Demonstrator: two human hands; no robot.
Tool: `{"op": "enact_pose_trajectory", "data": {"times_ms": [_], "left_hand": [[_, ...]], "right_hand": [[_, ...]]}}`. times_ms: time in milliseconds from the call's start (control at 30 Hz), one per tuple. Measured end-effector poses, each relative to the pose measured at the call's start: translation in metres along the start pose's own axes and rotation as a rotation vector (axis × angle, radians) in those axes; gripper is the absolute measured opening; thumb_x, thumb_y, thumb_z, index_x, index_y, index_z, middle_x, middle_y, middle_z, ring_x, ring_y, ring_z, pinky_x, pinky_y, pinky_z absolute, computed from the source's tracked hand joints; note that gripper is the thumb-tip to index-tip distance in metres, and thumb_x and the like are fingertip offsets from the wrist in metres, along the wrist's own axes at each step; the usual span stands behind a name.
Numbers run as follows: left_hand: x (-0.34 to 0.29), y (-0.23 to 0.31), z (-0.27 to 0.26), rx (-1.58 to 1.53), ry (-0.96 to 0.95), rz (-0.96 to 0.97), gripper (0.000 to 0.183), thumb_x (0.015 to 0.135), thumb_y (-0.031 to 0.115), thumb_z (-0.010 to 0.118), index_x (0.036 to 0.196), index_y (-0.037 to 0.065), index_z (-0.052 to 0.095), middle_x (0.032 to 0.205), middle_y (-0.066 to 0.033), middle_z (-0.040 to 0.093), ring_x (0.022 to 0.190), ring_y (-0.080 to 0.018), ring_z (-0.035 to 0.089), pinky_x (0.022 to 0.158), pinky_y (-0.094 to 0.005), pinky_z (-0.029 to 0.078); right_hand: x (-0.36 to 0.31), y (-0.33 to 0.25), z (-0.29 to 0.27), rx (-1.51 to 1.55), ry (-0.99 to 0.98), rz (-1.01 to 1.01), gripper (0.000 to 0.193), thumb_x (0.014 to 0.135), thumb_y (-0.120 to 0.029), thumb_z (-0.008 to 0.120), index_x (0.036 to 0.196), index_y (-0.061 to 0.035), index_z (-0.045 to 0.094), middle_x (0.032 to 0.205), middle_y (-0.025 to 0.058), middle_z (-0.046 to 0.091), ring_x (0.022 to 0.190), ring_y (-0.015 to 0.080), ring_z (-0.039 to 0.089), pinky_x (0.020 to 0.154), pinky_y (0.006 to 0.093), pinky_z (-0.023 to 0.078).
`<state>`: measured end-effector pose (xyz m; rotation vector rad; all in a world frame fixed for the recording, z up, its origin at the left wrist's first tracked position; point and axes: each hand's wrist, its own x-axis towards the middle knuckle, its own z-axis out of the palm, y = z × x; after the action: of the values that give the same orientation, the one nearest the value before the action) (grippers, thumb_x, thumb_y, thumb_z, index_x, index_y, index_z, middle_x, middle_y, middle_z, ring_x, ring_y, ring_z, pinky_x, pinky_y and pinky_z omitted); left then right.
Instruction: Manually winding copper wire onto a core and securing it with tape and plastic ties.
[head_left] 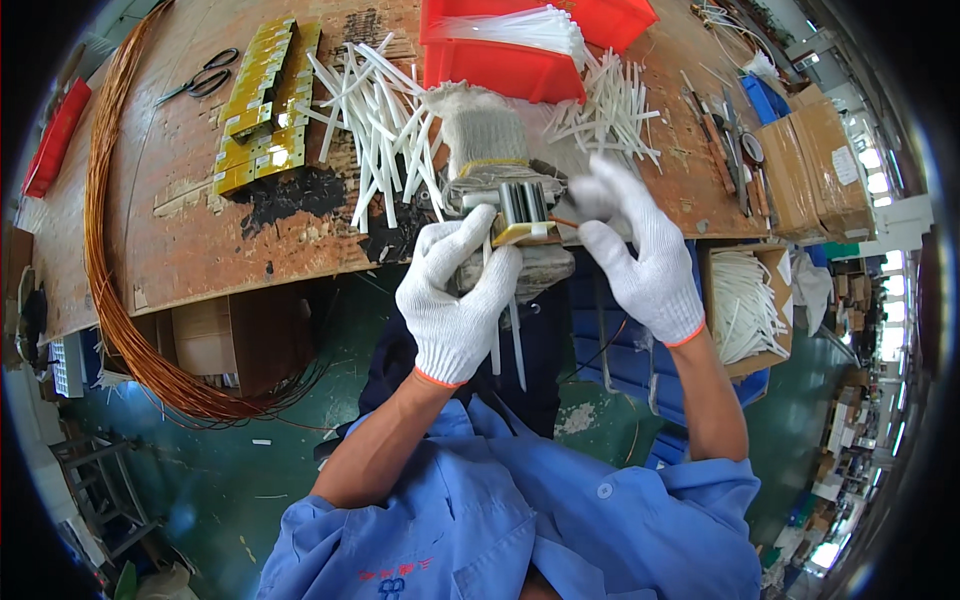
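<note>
My left hand (455, 285), in a white knit glove, pinches a small part (524, 212) between thumb and fingers. That part has dark grey, rounded metal-looking pieces on a yellow base. White strips (518, 345) hang below it beside my left fingers. A short copper-coloured wire (563, 221) sticks out from its right side. My gloved right hand (645, 255) is just right of the wire, thumb and fingers apart, the upper fingers blurred. Whether the thumb touches the wire is unclear. Behind the part lies a cloth-wrapped block (485, 135) at the table's edge.
White strips (385, 130) lie in piles on the wooden table (180, 235). Red bins (500, 68) stand behind. Yellow parts (262, 110), scissors (205, 78) and a copper wire coil (97, 200) are left. Hand tools (735, 150) and boxes (815, 165) are right.
</note>
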<state>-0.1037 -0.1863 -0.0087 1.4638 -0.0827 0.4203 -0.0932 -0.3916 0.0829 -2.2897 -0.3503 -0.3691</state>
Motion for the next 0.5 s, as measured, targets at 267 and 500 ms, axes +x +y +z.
{"op": "enact_pose_trajectory", "data": {"times_ms": [267,500], "left_hand": [[0.003,0.002,0.004,-0.001,-0.026,0.017,0.046,0.088,0.001,0.089,0.133,0.001,0.08,0.114,-0.0102,0.075,0.099,-0.0146,0.072,0.09,-0.0284,0.058],[-0.006,-0.014,-0.007,-0.008,-0.157,0.001,0.056,0.092,0.004,0.087,0.145,0.002,0.071,0.123,-0.0118,0.071,0.109,-0.0223,0.071,0.096,-0.0339,0.057]], "right_hand": [[-0.035,-0.083,-0.007,-0.962,-0.523,-0.281,0.013,0.087,-0.021,0.071,0.088,-0.0093,0.064,0.073,0.0062,0.064,0.061,0.021,0.071,0.049,0.0396,0.053],[0.085,-0.134,0.041,-0.634,-0.831,-0.725,0.016,0.078,-0.023,0.076,0.077,-0.0068,0.077,0.067,0.0089,0.07,0.065,0.0229,0.074,0.051,0.0416,0.054]]}}
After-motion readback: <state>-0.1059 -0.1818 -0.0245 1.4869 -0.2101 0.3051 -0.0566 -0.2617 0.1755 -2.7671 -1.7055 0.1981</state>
